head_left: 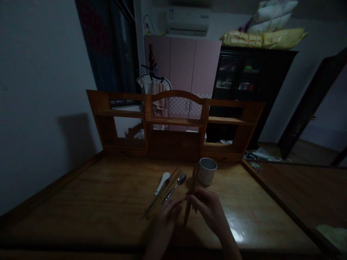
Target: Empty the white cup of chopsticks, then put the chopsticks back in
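Note:
Brown chopsticks (194,178) stand tilted above the table, and my right hand (207,206) is closed on them with thumb and fingers. From the other side, my left hand (168,220) reaches in with bent fingers, its fingertips meeting the chopsticks near the right fingertips. Just beyond my left hand lies a metal spoon (176,186), bowl pointing away. Several thin chopsticks (158,202) lie side by side at its left. A white ceramic spoon (163,181) rests left of these. Behind my right hand stands a light grey cup (207,172), upright.
The wooden table (89,195) has a raised rim at its sides. A wooden shelf unit (176,122) stands along its far edge. A white wall (48,108) borders the left, and a second brown surface (303,191) lies to the right. The light is dim.

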A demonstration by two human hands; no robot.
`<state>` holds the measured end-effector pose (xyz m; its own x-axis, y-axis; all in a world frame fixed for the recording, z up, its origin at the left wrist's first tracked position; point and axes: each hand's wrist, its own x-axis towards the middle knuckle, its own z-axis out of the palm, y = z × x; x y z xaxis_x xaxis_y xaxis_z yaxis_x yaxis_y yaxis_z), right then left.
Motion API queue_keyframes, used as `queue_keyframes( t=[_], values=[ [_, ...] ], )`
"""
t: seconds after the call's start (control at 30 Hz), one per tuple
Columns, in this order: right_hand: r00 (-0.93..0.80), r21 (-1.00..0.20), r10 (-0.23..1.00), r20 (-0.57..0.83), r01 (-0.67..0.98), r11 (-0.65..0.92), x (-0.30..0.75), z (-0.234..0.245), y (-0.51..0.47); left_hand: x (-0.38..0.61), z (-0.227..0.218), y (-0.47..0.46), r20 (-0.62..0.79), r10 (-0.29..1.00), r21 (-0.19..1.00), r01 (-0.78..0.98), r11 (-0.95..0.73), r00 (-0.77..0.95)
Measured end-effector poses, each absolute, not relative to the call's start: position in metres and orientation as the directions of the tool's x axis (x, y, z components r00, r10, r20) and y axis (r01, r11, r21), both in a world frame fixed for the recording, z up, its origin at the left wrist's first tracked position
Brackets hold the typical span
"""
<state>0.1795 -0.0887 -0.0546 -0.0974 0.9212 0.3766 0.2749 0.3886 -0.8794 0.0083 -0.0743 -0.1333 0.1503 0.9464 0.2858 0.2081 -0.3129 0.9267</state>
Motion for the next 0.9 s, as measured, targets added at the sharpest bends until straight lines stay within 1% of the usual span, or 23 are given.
queue_keyframes(
  t=[0.07,0.1,0.17,0.23,0.3,0.5,0.67,0.8,0.9],
  values=[
    [-0.082,-0.89,0.93,0.358,0.271,0.366,0.183,-0.056,-0.089,-0.006,-0.137,-0.063,0.324,0.945,0.901,0.32,-0.293,-0.049],
    [-0.08,-0.896,0.934,0.347,0.266,0.356,0.184,-0.057,-0.089,-0.014,-0.138,-0.057,0.325,0.938,0.889,0.378,-0.259,-0.121],
    [-0.075,-0.899,0.936,0.344,0.26,0.351,0.185,-0.057,-0.09,-0.029,-0.139,-0.048,0.311,0.935,0.843,0.505,-0.187,-0.173],
    [-0.075,-0.895,0.933,0.351,0.264,0.358,0.184,-0.057,-0.091,-0.038,-0.138,-0.043,0.292,0.944,0.767,0.628,-0.133,-0.156],
    [-0.08,-0.892,0.931,0.355,0.27,0.363,0.182,-0.057,-0.092,-0.04,-0.138,-0.042,0.285,0.951,0.688,0.716,-0.117,-0.119],
    [-0.084,-0.887,0.926,0.367,0.269,0.376,0.179,-0.055,-0.096,-0.033,-0.142,-0.045,0.248,0.968,0.502,0.86,-0.098,-0.034],
    [-0.083,-0.883,0.926,0.369,0.278,0.377,0.18,-0.056,-0.097,-0.036,-0.123,-0.049,0.154,0.987,0.469,0.877,-0.108,0.04],
    [-0.082,-0.881,0.923,0.377,0.277,0.384,0.18,-0.057,-0.098,-0.04,-0.103,-0.05,0.135,0.977,0.412,0.888,-0.207,0.165],
    [-0.071,-0.883,0.924,0.375,0.277,0.38,0.179,-0.058,-0.098,-0.041,-0.094,-0.049,0.107,0.972,0.414,0.879,-0.237,0.211]
  ],
)
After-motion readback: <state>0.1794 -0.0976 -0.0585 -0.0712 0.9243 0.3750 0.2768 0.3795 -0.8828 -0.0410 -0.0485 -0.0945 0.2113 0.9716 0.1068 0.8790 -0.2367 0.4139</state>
